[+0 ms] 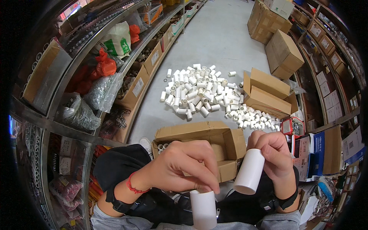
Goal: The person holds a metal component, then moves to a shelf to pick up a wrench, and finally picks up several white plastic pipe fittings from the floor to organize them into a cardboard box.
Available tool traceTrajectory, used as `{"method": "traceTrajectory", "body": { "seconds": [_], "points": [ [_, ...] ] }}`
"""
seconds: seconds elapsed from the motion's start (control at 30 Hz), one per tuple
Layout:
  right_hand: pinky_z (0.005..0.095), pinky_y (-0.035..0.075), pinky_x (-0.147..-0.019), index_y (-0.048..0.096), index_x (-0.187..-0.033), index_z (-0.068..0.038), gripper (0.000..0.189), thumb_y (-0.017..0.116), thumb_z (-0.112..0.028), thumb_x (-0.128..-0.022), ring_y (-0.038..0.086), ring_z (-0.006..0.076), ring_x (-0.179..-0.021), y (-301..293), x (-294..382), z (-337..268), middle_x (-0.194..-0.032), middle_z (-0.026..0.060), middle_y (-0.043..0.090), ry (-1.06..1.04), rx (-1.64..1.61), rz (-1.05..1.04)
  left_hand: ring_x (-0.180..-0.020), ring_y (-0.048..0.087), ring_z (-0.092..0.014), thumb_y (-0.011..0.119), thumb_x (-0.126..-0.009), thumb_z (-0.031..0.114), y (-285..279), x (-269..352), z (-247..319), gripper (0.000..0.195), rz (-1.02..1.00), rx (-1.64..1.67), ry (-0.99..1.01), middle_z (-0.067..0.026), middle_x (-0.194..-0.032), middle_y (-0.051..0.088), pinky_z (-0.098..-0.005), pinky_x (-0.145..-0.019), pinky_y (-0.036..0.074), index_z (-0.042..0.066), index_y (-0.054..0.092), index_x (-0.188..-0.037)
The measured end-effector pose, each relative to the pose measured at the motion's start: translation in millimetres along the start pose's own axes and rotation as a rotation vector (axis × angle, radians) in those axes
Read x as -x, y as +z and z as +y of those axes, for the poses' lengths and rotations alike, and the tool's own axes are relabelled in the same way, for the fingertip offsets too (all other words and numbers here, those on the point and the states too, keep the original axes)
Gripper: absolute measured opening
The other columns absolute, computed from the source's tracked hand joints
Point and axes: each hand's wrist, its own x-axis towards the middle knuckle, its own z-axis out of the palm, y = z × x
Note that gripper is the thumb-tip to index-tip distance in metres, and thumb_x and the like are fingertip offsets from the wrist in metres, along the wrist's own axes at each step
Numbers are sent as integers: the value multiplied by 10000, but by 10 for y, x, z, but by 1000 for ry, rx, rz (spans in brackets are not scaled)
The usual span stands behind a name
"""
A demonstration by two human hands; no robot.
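My left hand (187, 166) pinches the upper rim of a white plastic pipe coupling (203, 210), which hangs upright close to my body. Between thumb and fingers, my right hand (271, 152) grips a second white pipe coupling (249, 172), tilted with its open end towards the lower left. The two couplings are apart. Behind my hands stands an open cardboard box (221, 146) with a few white fittings (161, 147) visible at its left end; my left hand hides part of the inside.
A large pile of white couplings (198, 89) covers the floor ahead, with smaller elbow fittings (256, 116) at its right. Another open carton (268, 95) stands beside them. Metal shelving (89, 40) with bags and boxes runs along the left; stacked cartons (283, 54) line the right.
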Motion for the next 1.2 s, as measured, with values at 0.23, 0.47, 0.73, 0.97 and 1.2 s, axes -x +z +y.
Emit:
{"method": "traceTrajectory", "body": {
  "seconds": [0.23, 0.47, 0.73, 0.97, 1.2],
  "points": [
    [183, 305, -542, 519, -658, 13, 127, 528, -84, -741, 403, 65, -594, 45, -33, -9, -654, 14, 456, -9, 96, 118, -633, 483, -137, 641, -562, -6, 19, 8, 1, 106, 255, -54, -148, -42, -647, 527, -235, -576, 387, 30, 630, -661],
    [180, 318, -545, 546, -688, -11, 139, 523, -123, -766, 407, 49, -584, 0, -95, 37, -656, -5, 490, -87, 117, 380, -606, 486, -117, 603, -599, -47, -37, 4, -54, 119, 641, -498, -103, -47, -651, 512, -202, -561, 374, 12, 612, -702],
    [179, 334, -574, 548, -730, -5, 146, 523, -142, -774, 417, 55, -602, -26, -87, 68, -699, 6, 507, -68, 13, 341, -608, 482, -121, 608, -590, -52, -48, 13, -64, 117, 717, -610, -38, -54, -649, 509, -201, -567, 370, 0, 604, -694],
    [257, 407, -714, 540, -854, 5, 256, 477, -238, -799, 505, 129, -806, -20, -101, 85, -976, 93, 515, -69, 94, 281, -628, 480, -114, 599, -621, -38, -60, 27, -78, 99, 743, -573, -81, -48, -668, 510, -198, -581, 365, 3, 606, -711],
    [278, 424, -726, 538, -803, -12, 228, 481, -233, -797, 504, 156, -867, -10, -107, 54, -996, 110, 512, -32, 39, 276, -628, 467, -105, 597, -631, -28, -64, 29, -120, 82, 761, -534, -94, -43, -668, 508, -195, -579, 349, -3, 596, -710]
  ]
}}
